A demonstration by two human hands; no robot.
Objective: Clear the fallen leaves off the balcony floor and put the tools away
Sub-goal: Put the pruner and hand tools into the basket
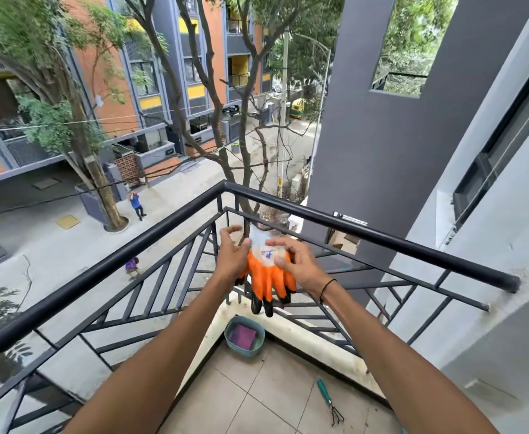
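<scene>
While both arms reach forward over the corner of the balcony railing (169, 233), the left hand (232, 256) and right hand (294, 264) hold a pair of work gloves (268, 277) between them. The gloves are orange with black fingertips and pale knit cuffs; the cuffs point up and away, the glove fingers hang down. Left grip: the thumb lies on the cuff and the palm side presses the gloves' left edge, with the other fingers spread and partly lifted clear. Right grip: the thumb and curled fingers pinch the cuff and the upper orange part from the right. A thin black band (327, 289) circles the right wrist.

Directly below the grip, in the railing corner on the tiled balcony floor (272, 399), stands a teal plastic tub (244, 350) holding a purple cloth or pad (243, 336); which of the two cannot be told. Below and to the right of the grip, well apart from the tub, a small hand rake (329, 401) with a green handle lies flat on the tiles, prongs toward the camera. A few leaf scraps (366, 372) lie along the low kerb to the right of the rake. Beyond the grip, past the railing, rise a tree trunk (216, 120) and the street below.
</scene>
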